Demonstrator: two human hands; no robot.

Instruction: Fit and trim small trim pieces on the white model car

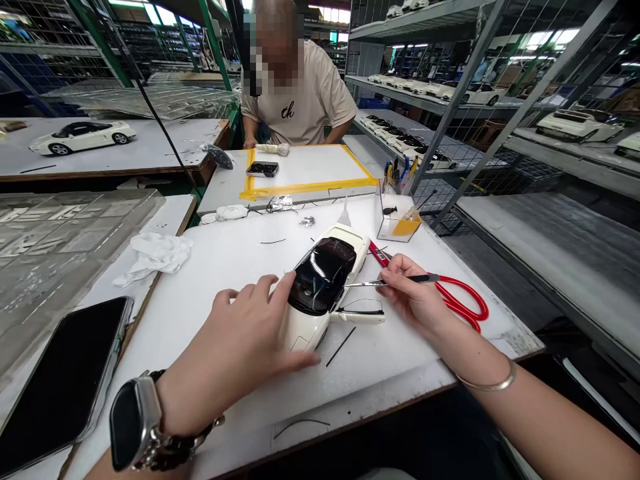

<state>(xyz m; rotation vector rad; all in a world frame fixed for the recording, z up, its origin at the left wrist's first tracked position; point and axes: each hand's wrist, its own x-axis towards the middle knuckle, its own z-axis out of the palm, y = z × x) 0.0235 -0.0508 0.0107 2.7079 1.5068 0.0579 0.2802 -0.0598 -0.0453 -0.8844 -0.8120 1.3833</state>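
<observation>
A white model car (304,325) with a glossy black roof lies at an angle on the white work surface, one door (360,317) swung out. My left hand (255,320) spans its front end, fingers along one side and thumb at the other, holding it. Tweezers (367,284) are pinched in my right hand (413,293), their tips at the open doorway beside the black cabin. Whether the tips grip anything is too small to tell. Red-handled scissors (463,300) lie partly hidden behind my right hand. Below the door rests a thin black strip (341,347).
A clear box of tools (397,217) stands at the back right. To the left are a crumpled white cloth (157,255), a phone (65,380) and a plastic parts tray (65,247). Across the table sits another person (315,93). Shelves with model cars (415,87) line the right.
</observation>
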